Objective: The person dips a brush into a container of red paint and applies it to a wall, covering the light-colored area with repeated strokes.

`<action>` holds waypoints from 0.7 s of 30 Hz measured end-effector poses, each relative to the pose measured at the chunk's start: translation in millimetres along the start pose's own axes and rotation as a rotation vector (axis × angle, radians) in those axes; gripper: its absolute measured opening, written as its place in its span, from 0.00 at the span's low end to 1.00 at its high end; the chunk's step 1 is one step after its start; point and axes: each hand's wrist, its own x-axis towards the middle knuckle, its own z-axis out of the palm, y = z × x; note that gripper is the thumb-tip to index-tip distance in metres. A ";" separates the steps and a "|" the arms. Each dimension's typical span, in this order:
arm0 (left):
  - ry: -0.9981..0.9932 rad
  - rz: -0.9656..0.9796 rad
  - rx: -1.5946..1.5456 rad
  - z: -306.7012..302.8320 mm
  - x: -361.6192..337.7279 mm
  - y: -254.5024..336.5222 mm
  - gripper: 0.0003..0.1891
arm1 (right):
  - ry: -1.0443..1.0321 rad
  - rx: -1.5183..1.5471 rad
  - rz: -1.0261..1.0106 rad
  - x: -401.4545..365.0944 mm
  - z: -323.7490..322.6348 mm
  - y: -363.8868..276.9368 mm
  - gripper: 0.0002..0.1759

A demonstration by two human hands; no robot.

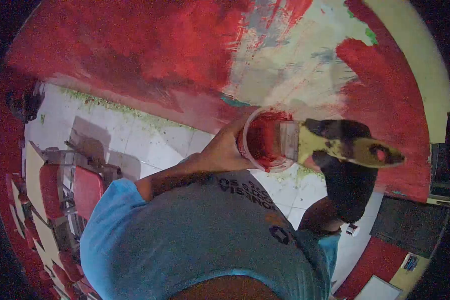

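Note:
My left hand (227,155) is wrapped around a clear plastic cup (248,152) in front of my chest. Red paint (260,137) lies inside it and smears its rim. A wide paintbrush (377,151) with a yellowish, paint-stained handle is gripped in my right hand (349,172), which has a black glove-like covering. The brush's metal band (288,141) crosses the cup's right rim, and its bristles are at the red paint inside. Beyond the cup stands a wall (150,45), mostly covered in streaky red, with a pale patch (305,65) at the upper middle.
Red chairs (87,190) and desks (37,182) stand at the left. Pale floor tiles (160,142) with green specks run along the wall's foot. A small white container (352,229) sits on the floor at right, near a dark panel (410,225).

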 end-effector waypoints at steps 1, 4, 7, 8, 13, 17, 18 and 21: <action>-0.018 0.015 0.022 -0.8 0.1 -0.8 0.50 | -0.045 -0.006 0.025 1.4 0.3 -0.3 0.21; 0.004 0.031 0.051 -2.8 -3.2 -0.3 0.49 | -0.150 -0.029 0.072 5.5 6.9 0.1 0.21; 0.011 -0.012 -0.018 -2.9 -5.2 -0.8 0.50 | -0.193 -0.042 0.094 9.2 12.6 -2.0 0.21; 0.011 -0.015 -0.020 -3.7 -5.2 -0.3 0.50 | -0.198 -0.227 0.094 10.5 14.6 -3.4 0.21; 0.000 -0.009 -0.044 -5.2 -8.5 -0.4 0.49 | -0.250 -0.318 -0.028 14.8 16.0 9.8 0.22; -0.010 0.031 -0.025 -6.1 -6.2 0.1 0.49 | -0.294 -0.391 -0.032 15.3 16.6 9.7 0.24; -0.012 -0.004 -0.034 -5.3 -5.3 3.4 0.49 | -0.282 -0.364 0.003 15.1 17.5 9.8 0.24; -0.013 -0.059 -0.062 -3.8 -3.9 6.6 0.49 | -0.256 -0.451 -0.037 19.5 21.0 8.9 0.21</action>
